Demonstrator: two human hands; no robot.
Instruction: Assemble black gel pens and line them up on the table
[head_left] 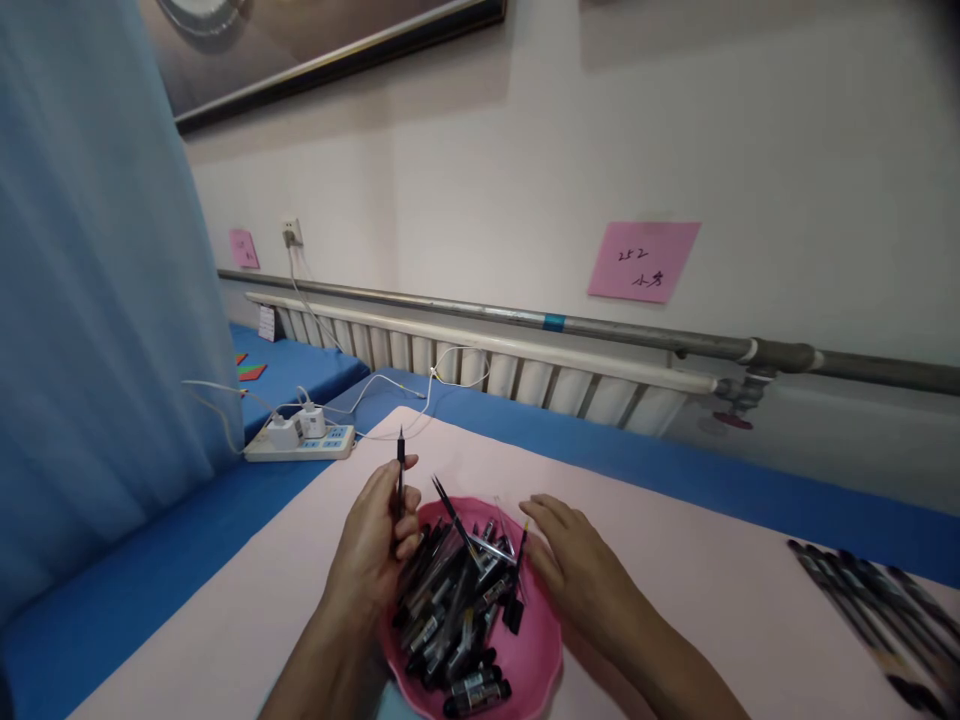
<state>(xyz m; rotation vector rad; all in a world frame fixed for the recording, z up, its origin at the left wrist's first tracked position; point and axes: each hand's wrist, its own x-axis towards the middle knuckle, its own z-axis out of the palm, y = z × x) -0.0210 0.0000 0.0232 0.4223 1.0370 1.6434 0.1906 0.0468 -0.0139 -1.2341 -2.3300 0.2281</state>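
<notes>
My left hand [379, 525] is closed around a black pen [400, 455], its pointed tip upward, over the left rim of a pink bowl [536, 650]. A heap of pen parts [442, 610], with clear barrels and black caps, fills much of the bowl. Two thin dark pointed pieces [450, 505] stick up from the heap. My right hand [577, 565] is at the bowl's right rim, palm down, fingers loosely bent and apart from the thumb. Close to its fingertips leans a thin dark stick with a yellow end [523, 540]; contact is unclear.
Several pens [862, 610] lie in a row on the pink sheet [690, 590] at the right. A power strip [300, 445] with white chargers and cables sits on the blue table [172, 530] at the left. Behind runs a radiator [517, 375] under a metal pipe [465, 309].
</notes>
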